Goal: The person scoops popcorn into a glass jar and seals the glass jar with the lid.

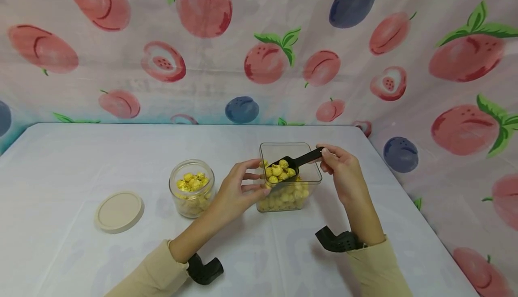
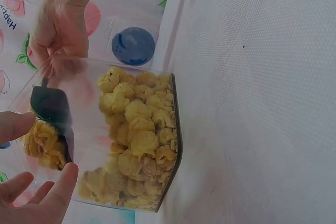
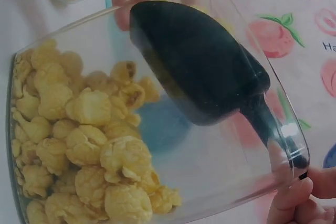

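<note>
Right hand (image 1: pixel 341 166) pinches the long-handled black plastic scoop (image 1: pixel 294 164) by its end; left hand (image 1: pixel 238 186), fingers spread, touches the clear boxy plastic container (image 2: pixel 86 135). Loaded scoop sits inside, above yellow popcorn (image 2: pixel 139 132). Looks mid-scooping; next move calls for a level lift.

The table (image 1: pixel 60 166) is viewed downward from the near side; the box (image 1: pixel 307 183) is shared by close, opposing wrist views.

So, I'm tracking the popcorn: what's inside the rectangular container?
Popcorn lies at the bottom; above it, a black scoop holds more. The pile's middle pieces are covered by those around them.
</note>
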The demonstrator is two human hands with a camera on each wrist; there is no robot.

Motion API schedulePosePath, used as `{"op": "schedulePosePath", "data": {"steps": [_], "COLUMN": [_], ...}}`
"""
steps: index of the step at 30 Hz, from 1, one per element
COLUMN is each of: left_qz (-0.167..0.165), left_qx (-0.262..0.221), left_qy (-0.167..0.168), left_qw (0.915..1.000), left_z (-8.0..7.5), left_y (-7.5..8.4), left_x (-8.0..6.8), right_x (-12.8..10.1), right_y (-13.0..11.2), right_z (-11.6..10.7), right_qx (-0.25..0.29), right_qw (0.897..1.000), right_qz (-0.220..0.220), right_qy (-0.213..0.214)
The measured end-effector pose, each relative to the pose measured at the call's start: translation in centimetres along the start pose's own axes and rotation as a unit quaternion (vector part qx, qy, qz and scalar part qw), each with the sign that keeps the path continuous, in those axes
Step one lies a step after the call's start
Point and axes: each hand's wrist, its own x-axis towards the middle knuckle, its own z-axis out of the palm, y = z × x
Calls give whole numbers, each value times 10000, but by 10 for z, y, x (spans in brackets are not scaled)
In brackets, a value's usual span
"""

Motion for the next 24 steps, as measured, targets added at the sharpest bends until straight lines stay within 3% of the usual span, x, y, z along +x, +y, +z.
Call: {"op": "schedulePosePath", "data": {"steps": [14, 24], "left_qz": [5, 2], "left_qx": [7, -5], "left_qy": [-17, -18], "left_qw": [10000, 10000], "left_z": [0, -1], "left_y": [0, -1], "left_x": [0, 0], "right_x": [1, 4], "right_y": [0, 2], "right_z": [-7, -7], "right_qx": [769, 963], "right_qw": [9964, 9945], "right_qz": [267, 373], "right_qy": [-218, -145]}}
